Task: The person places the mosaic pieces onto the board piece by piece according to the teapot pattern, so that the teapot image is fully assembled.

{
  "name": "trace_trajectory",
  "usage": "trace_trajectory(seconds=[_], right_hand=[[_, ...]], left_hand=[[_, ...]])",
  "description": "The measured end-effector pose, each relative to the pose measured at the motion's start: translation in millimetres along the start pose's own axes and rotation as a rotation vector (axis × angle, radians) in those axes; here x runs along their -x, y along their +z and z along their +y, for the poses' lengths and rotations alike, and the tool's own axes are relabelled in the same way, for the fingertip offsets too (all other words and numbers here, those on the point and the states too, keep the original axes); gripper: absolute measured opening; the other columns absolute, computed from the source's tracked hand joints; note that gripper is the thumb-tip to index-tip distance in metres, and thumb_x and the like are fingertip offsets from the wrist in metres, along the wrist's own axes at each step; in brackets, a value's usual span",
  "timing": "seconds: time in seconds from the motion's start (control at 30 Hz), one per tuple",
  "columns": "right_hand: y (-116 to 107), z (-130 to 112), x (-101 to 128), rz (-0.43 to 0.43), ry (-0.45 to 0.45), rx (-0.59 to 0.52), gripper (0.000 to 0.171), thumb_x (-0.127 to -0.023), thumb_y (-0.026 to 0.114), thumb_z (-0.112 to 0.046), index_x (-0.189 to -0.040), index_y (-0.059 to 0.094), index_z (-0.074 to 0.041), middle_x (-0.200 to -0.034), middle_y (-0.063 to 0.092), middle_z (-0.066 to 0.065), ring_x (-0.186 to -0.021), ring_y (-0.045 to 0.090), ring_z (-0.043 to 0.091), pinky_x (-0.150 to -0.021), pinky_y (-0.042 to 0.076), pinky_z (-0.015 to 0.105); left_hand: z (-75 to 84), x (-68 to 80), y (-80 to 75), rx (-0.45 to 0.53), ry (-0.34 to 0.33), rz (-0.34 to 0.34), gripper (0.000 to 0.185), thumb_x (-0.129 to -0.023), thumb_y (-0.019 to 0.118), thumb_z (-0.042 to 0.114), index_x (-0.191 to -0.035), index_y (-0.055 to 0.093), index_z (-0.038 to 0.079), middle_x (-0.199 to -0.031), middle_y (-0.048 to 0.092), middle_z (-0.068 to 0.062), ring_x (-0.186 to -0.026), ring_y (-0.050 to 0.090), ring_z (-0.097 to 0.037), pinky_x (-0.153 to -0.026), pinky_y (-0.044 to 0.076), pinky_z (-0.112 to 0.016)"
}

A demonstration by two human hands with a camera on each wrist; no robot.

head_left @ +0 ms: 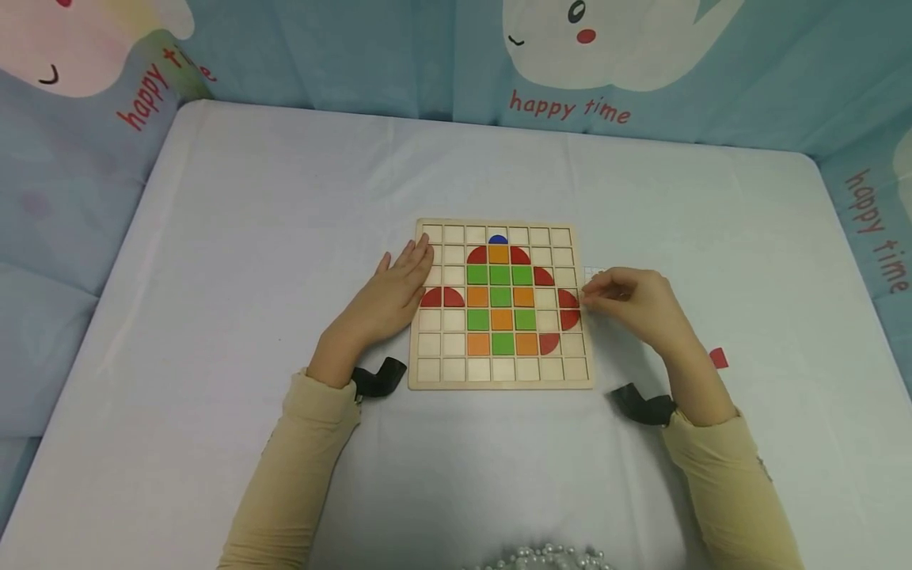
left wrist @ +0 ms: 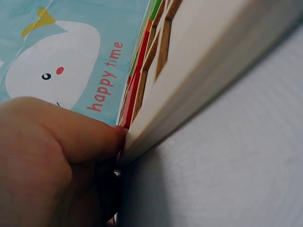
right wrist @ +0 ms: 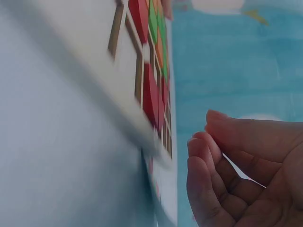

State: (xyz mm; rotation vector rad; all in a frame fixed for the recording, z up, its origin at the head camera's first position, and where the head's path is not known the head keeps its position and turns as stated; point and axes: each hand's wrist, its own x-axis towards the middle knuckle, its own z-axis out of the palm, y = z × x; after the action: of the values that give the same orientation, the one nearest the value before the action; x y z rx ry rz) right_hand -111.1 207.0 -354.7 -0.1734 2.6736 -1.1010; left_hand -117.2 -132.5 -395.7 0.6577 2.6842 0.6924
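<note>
A square wooden grid board lies on the white-covered table. Its middle cells hold green squares, orange squares and red quarter-round pieces, with a blue half-round piece at the top. My left hand rests over the board's left edge with straight fingers, beside a pair of red quarter-rounds. In the left wrist view, the left thumb touches the edge by a red piece. My right hand hovers at the right edge, thumb and fingers loosely bent; the right wrist view shows nothing between them.
A small printed white card is partly hidden behind the right hand. Another red piece lies on the table by the right wrist. A pearl string shows at the near edge. Printed blue cloth stands behind the table.
</note>
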Motion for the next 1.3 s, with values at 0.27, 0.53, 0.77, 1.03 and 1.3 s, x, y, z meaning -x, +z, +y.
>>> trace_trajectory(seconds=[0.27, 0.53, 0.77, 1.03, 1.3], right_hand=[[-23.0, 26.5, 25.5, 0.098, 0.082, 0.030, 0.020, -0.083, 0.074, -0.017, -0.096, 0.071, -0.003, -0.085, 0.068, -0.005, -0.077, 0.057, 0.002, -0.063, 0.044, 0.015], [-51.6, 56.9, 55.7, 0.138, 0.298, -0.006, 0.026, -0.086, 0.071, -0.028, -0.099, 0.069, -0.006, -0.077, 0.061, -0.027, -0.061, 0.055, 0.006, -0.054, 0.043, 0.025], [-68.9, 82.9, 81.8, 0.161, 0.476, 0.036, 0.041, -0.088, 0.065, -0.037, -0.105, 0.065, 0.001, -0.073, 0.062, -0.022, -0.078, 0.052, 0.006, -0.074, 0.035, 0.038], [-77.7, 109.7, 96.3, 0.084, 0.561, 0.120, 0.050, -0.088, 0.064, -0.039, -0.113, 0.059, 0.005, -0.095, 0.065, 0.009, -0.090, 0.049, 0.021, -0.072, 0.039, 0.050], [-69.7, 108.4, 94.5, 0.082, 0.539, 0.109, 0.056, -0.089, 0.065, -0.037, -0.116, 0.055, 0.010, -0.106, 0.060, 0.026, -0.101, 0.044, 0.038, -0.074, 0.037, 0.051]], left_hand=[[0.0, -0.5, 0.3, -0.004, -0.003, 0.000, 0.055, -0.101, 0.035, 0.014, -0.149, 0.014, -0.001, -0.157, 0.002, -0.012, -0.144, 0.000, -0.024, -0.113, -0.001, -0.047], [0.2, -0.5, 0.7, -0.005, -0.007, 0.001, 0.055, -0.101, 0.035, 0.014, -0.149, 0.014, -0.001, -0.157, 0.002, -0.012, -0.144, 0.000, -0.024, -0.113, -0.001, -0.047], [0.2, -0.7, 0.8, -0.003, -0.006, 0.005, 0.054, -0.101, 0.035, 0.014, -0.149, 0.015, -0.002, -0.156, 0.003, -0.012, -0.144, 0.001, -0.025, -0.113, -0.001, -0.048], [0.1, -0.6, 0.5, -0.006, -0.004, 0.003, 0.055, -0.101, 0.035, 0.014, -0.149, 0.015, -0.002, -0.156, 0.002, -0.013, -0.144, 0.001, -0.026, -0.113, -0.001, -0.048], [-0.2, -1.8, 2.1, -0.005, -0.006, 0.002, 0.055, -0.101, 0.035, 0.014, -0.149, 0.015, -0.002, -0.156, 0.003, -0.012, -0.144, 0.001, -0.025, -0.113, -0.001, -0.048]])
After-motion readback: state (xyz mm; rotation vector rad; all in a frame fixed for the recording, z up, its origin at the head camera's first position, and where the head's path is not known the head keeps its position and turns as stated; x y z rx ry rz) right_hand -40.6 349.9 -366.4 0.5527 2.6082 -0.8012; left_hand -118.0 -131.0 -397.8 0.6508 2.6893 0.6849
